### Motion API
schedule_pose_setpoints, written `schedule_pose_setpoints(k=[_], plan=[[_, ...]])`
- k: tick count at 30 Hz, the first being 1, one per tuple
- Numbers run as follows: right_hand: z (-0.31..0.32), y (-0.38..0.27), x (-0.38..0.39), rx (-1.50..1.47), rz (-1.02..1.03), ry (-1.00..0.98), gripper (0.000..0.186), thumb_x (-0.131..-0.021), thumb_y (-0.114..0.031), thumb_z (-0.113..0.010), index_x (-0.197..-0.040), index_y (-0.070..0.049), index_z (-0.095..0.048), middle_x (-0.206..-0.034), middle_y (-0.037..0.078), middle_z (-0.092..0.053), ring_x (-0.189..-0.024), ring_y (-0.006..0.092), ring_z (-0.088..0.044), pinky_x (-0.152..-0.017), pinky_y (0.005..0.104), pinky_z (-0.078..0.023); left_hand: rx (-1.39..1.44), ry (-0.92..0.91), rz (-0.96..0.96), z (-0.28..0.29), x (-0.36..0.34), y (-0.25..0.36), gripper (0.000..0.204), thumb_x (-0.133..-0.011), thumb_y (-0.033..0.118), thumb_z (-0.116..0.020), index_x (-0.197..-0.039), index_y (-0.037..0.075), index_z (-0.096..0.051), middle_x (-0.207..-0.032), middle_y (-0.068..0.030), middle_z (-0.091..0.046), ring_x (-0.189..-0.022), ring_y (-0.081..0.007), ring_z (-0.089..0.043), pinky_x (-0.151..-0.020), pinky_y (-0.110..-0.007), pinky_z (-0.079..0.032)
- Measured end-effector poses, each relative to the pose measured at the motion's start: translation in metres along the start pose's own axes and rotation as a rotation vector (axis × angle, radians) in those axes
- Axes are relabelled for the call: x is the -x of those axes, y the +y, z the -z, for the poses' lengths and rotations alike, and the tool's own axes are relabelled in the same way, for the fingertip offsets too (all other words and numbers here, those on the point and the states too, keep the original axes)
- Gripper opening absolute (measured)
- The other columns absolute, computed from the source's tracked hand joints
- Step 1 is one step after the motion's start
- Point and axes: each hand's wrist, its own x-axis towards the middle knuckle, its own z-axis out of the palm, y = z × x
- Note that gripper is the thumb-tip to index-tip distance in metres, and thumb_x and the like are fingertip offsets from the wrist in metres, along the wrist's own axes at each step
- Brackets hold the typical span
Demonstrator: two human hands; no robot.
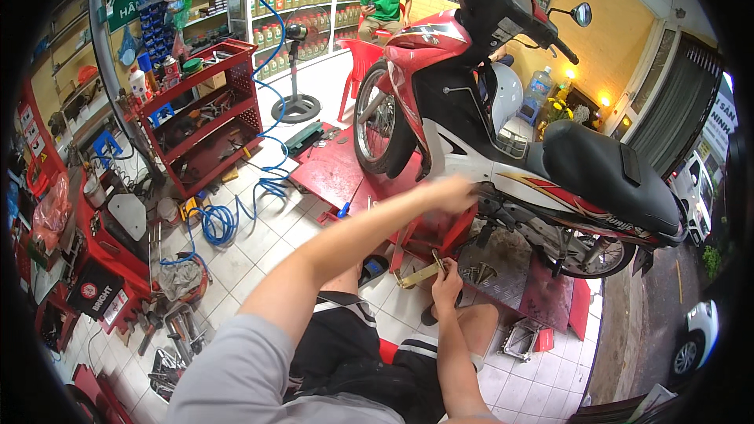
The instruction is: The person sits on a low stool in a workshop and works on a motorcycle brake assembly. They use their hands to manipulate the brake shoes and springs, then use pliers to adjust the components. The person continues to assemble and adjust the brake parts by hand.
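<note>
A red, white and black motorbike (463, 163) stands raised in front of me. My left hand (455, 193) reaches across to its engine (496, 208), below the white side panel. That hand is smeared by motion, and its fingers cannot be made out. Lower down, near my knee, my right hand (447, 279) is closed on a gold-coloured metal bracket (420, 275), a flat bar with bent ends. The bracket is held apart from the motorbike. Several metal parts (480, 272) lie on the dark platform (503, 261) just right of that hand.
The motorbike rests on a red lift (326, 163). Left of it are a coiled blue hose (220, 224), a red tool trolley (206, 137) and loose hand tools (182, 334). A small metal frame (520, 341) sits on the tiles at right. Farther back, a person (385, 1) in green sits.
</note>
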Motion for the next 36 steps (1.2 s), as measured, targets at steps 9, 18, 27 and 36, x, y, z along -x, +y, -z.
schedule_pose_setpoints(k=[9,18,27,36], plan=[[-0.017,-0.008,0.01,0.013,0.003,-0.083,0.025,-0.086,-0.001,-0.054,-0.11,-0.004,-0.057,-0.088,0.017,-0.068,-0.082,0.0336,-0.068,-0.073,0.0404,-0.051,0.475,0.262,0.448,-0.223,0.166,-0.093,0.037,-0.091,0.031,-0.053,-0.104,-0.003,-0.06,-0.096,-0.0273,-0.065,-0.094,-0.0412,-0.063,-0.082,-0.046,-0.048],[-0.038,0.027,0.021,-0.149,-0.159,-0.193,0.028,-0.087,0.0,-0.057,-0.115,-0.002,-0.053,-0.101,0.013,-0.064,-0.093,0.0233,-0.065,-0.085,0.0318,-0.047,0.753,0.323,0.425,-0.217,0.179,-0.064,0.029,-0.086,0.015,-0.061,-0.112,0.003,-0.059,-0.099,-0.0192,-0.068,-0.09,-0.0314,-0.067,-0.078,-0.038,-0.051],[-0.048,0.051,0.021,-0.495,-0.358,-0.226,0.023,-0.092,-0.001,-0.056,-0.114,-0.005,-0.051,-0.092,0.003,-0.058,-0.075,0.0079,-0.055,-0.061,0.0217,-0.045,0.462,0.385,0.244,-0.211,0.178,-0.061,0.034,-0.083,0.012,-0.064,-0.116,0.003,-0.057,-0.099,-0.0207,-0.067,-0.092,-0.0356,-0.065,-0.079,-0.041,-0.05],[-0.042,0.04,0.016,-0.568,-0.503,-0.234,0.023,-0.092,-0.002,-0.058,-0.114,-0.004,-0.052,-0.084,0.002,-0.059,-0.067,0.0075,-0.054,-0.054,0.0215,-0.041,0.37,0.417,0.228,-0.216,0.178,-0.06,0.039,-0.08,0.008,-0.066,-0.118,0.004,-0.055,-0.099,-0.0203,-0.066,-0.094,-0.0392,-0.063,-0.079,-0.042,-0.049]])
